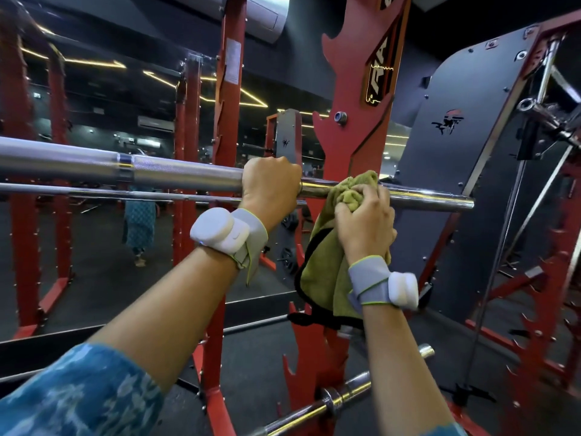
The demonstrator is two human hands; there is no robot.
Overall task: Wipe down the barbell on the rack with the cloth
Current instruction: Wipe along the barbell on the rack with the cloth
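A chrome barbell runs across the view at chest height, resting on the red rack upright. My left hand grips the bar just left of the upright, fingers curled over it. My right hand holds a bunched green cloth with a black edge and presses it against the bar right beside the upright. The rest of the cloth hangs down below my wrist. The bar's right end sticks out past the cloth.
A second barbell lies low on the rack near the floor. A dark grey panel with cables and a pulley stands at the right. Behind the bar a mirror reflects red rack frames and a person.
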